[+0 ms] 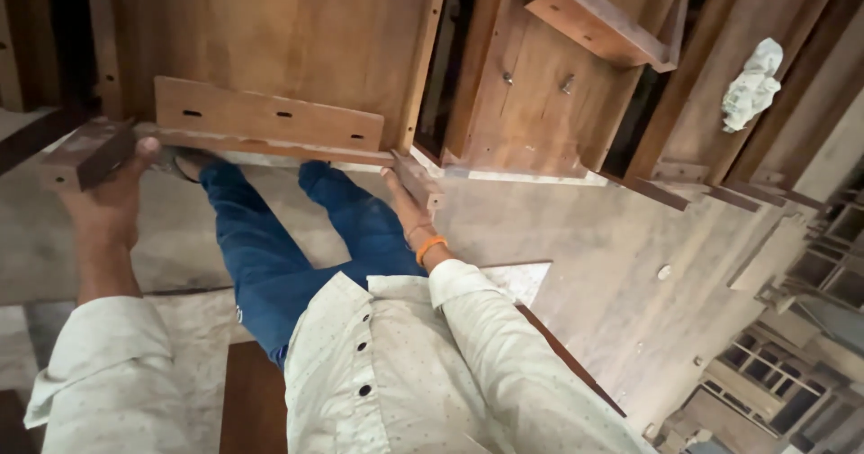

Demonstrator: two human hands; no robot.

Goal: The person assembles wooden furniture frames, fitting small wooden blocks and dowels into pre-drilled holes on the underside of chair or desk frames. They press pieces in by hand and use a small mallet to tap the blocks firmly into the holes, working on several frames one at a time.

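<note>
Wooden frame [261, 130], brown and flat-planed, sits low in front of the person's knees: a long rail with three dark slots cut in its face, and a squared block at each end. Left hand [112, 197] closes its grip around the left end block, thumb over the top. Right hand [405, 197], an orange band at the wrist, lies flat along the right end piece, fingers extended. Behind stand smooth-grained cabinet panels [288, 31]; a crumpled white rag [751, 85] hangs to the right.
</note>
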